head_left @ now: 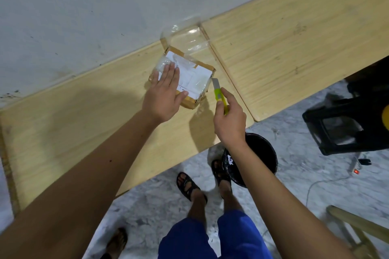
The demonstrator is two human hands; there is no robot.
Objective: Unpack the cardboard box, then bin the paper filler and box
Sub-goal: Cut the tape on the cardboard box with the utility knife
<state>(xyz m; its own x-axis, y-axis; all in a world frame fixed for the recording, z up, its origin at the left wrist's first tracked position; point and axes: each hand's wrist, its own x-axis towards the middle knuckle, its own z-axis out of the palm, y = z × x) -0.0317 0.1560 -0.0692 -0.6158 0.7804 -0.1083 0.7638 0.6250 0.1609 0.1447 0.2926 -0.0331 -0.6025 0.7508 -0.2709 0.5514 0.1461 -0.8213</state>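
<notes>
Head view. Small brown cardboard box, taped over with glossy clear tape and bearing a white paper label on top, sits on the pale wood-grain table near its far edge by the wall. Box is sealed; no filler visible yet.

Left hand lies flat on the box lid, fingers straight, pressing it steady. Right hand grips a yellow-green plastic utility knife; the grey blade is extended, tip at the box's right edge.

Step in hand, as judged: slitting the tape seam, the first part of unpacking. Next move likely calls for a shallow cut along the seam, with the left-hand fingers clear of the blade path.

Clear rigid plastic tray just beyond the box. Round black bin on the mottled concrete floor, near right of the table.
</notes>
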